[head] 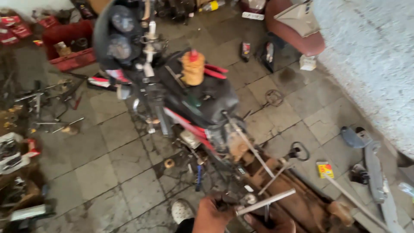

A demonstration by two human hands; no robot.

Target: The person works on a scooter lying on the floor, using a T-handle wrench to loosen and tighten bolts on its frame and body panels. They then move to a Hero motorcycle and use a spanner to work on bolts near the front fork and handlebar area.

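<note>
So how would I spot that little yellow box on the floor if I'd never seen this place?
Start at the stripped motorcycle in the middle of the tiled floor. Look to its lower right, toward the rough grey wall. The small box lies flat on a tile, beside a long metal rod; it is bright yellow with a red patch, unlike the dull, greasy parts around it.

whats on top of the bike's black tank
A ribbed yellow part with a red tip stands on the tank, red pieces beside it. Its base and the tank's surface under it are covered.
</note>
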